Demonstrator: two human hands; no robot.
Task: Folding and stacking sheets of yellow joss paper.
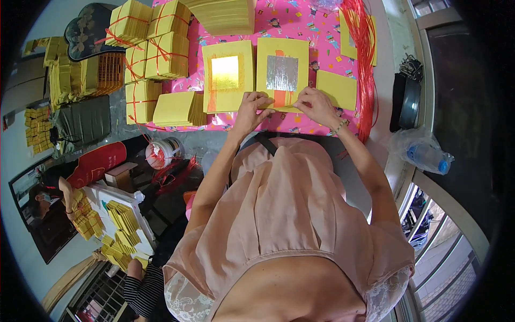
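Note:
My left hand (pixel 252 110) and my right hand (pixel 316 104) both pinch the near edge of a stack of yellow paper sheets with a silver foil square and an orange stripe (pixel 282 67). Beside it on the left lies a second yellow stack bearing a gold foil square (pixel 227 75). Both stacks rest on a pink patterned table cover (pixel 300 24). A plain yellow stack (pixel 336 88) sits just right of my right hand.
Bundles of yellow paper tied with red string (pixel 155 48) fill the table's left. Loose red strings (pixel 365 59) run down the right side. A plastic bottle (pixel 426 155) lies on the ledge at right. Other people handle yellow paper (pixel 120 217) lower left.

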